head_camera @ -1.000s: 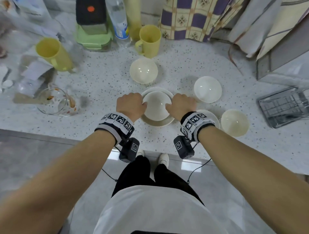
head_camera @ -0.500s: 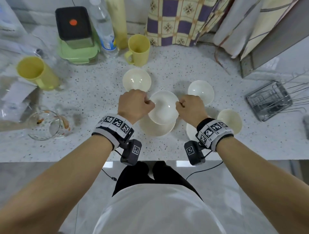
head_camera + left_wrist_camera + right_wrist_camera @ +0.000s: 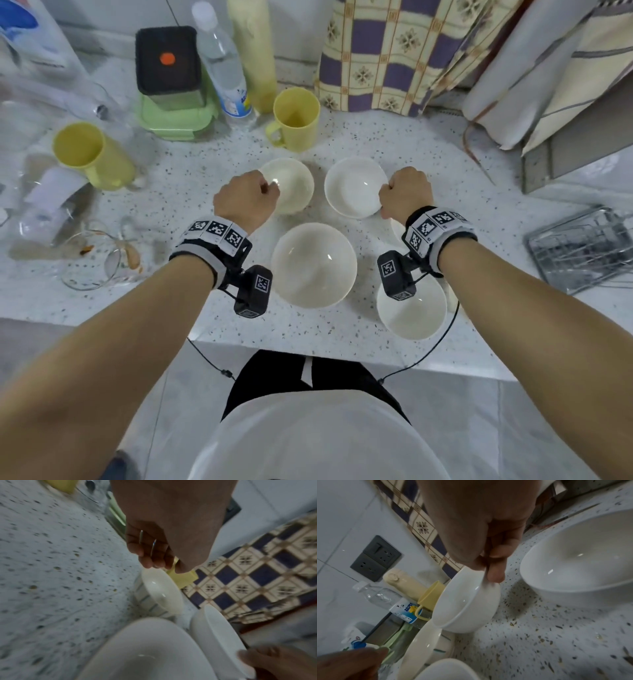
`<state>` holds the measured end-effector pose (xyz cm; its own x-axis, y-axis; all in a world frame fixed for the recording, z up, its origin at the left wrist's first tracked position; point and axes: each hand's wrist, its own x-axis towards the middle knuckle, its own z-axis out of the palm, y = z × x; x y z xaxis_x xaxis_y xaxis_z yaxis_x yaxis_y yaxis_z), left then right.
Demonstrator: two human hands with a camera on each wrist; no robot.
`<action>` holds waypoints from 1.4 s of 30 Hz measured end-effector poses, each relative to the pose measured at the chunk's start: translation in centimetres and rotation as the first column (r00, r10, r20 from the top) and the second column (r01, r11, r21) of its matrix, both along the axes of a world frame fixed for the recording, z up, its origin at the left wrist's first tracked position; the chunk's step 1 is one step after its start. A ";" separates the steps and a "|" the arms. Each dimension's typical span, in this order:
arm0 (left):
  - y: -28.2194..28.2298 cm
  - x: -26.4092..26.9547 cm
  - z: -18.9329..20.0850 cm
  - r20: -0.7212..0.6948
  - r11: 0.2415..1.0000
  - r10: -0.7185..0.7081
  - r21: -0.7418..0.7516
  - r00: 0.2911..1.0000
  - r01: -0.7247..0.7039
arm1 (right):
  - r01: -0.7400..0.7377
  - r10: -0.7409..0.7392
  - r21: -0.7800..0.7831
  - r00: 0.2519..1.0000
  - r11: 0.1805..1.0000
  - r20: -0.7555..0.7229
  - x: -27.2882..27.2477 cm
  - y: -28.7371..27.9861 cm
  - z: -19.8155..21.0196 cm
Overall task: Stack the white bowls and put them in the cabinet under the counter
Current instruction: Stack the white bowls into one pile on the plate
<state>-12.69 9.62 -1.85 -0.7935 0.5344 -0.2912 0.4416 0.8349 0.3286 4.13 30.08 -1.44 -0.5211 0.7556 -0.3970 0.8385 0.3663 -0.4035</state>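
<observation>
Several white bowls stand on the speckled counter [image 3: 178, 192]. My right hand [image 3: 387, 195] [image 3: 488, 573] pinches the rim of a small white bowl [image 3: 352, 186] [image 3: 467, 605], thumb inside, and holds it tilted a little above the counter at the back. My left hand [image 3: 269, 188] [image 3: 163, 566] has its fingers curled around nothing, just over the rim of the cream striped bowl [image 3: 294, 185] [image 3: 161, 588]. In front of both sits the large bowl [image 3: 313, 265] [image 3: 145, 649]. Another bowl [image 3: 411, 308] stands near the counter's front edge. A further bowl [image 3: 582, 561] lies right of the held one.
Two yellow mugs [image 3: 296, 118] [image 3: 92, 154], a water bottle [image 3: 222, 68], a green box [image 3: 174, 116] and a glass jug [image 3: 99, 260] crowd the back and left. A wire rack [image 3: 582, 250] lies at the right. Checked cloth [image 3: 394, 51] hangs behind.
Both hands had lifted the small bowl out of the large one. My left hand let go and moved to the striped bowl; my right carried the small bowl back and to the right.
</observation>
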 end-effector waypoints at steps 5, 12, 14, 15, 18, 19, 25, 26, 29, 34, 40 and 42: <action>-0.7 -0.5 -2.0 0.202 0.979 0.147 -0.166 0.968 -0.114 | 0.006 -0.002 -0.041 0.997 0.999 0.076 -0.2 0.0 -1.1; -0.5 0.2 -2.2 0.316 0.973 0.224 -0.133 0.922 -0.190 | -0.002 0.015 -0.099 0.991 0.995 0.130 -0.7 -0.5 -1.9; -0.8 0.3 -2.1 0.324 0.970 0.238 -0.119 0.916 -0.210 | -0.010 0.024 -0.095 0.988 0.995 0.150 -0.7 -0.6 -2.0; -1.2 0.3 -2.0 0.327 0.970 0.240 -0.115 0.914 -0.213 | -0.013 0.026 -0.087 0.988 0.996 0.154 -0.6 -0.7 -2.1; -2.2 0.5 -2.0 0.325 0.969 0.243 -0.113 0.914 -0.218 | 0.003 0.009 -0.080 0.989 0.997 0.148 -0.4 -1.1 -2.1; -2.5 0.6 -2.1 0.323 0.968 0.249 -0.111 0.913 -0.225 | 0.005 0.007 -0.076 0.988 0.997 0.152 -0.3 -1.2 -2.0; -4.2 0.7 -2.4 0.363 0.963 0.266 -0.058 0.893 -0.263 | 0.187 -0.188 -0.117 0.982 0.975 0.001 1.2 -2.0 -1.5; -4.5 0.5 -2.4 0.364 0.961 0.270 -0.049 0.892 -0.271 | 0.198 -0.201 -0.090 0.980 0.976 -0.017 1.7 -2.3 -1.3; -5.3 0.4 -2.2 0.342 0.960 0.271 -0.029 0.900 -0.278 | 0.165 -0.163 0.030 0.985 0.986 -0.061 3.8 -3.2 -0.4; -6.3 1.1 -2.0 0.333 0.957 0.276 -0.007 0.902 -0.290 | 0.223 -0.216 0.191 0.975 0.956 -0.057 8.9 -5.3 1.0; -8.0 2.0 -3.8 0.357 0.944 0.280 0.067 0.891 -0.324 | 0.116 -0.147 0.203 0.978 0.972 0.149 14.9 -7.7 -0.3; -8.8 3.4 -2.5 0.298 0.958 0.251 0.059 0.921 -0.281 | 0.072 -0.112 0.194 0.972 0.978 0.205 15.6 -8.1 -0.9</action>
<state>-9.30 0.82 -4.33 -0.8018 0.3528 -0.4824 0.0835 0.8654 0.4941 19.69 22.01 -2.31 -0.3644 0.8666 -0.3409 0.9312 0.3347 -0.1444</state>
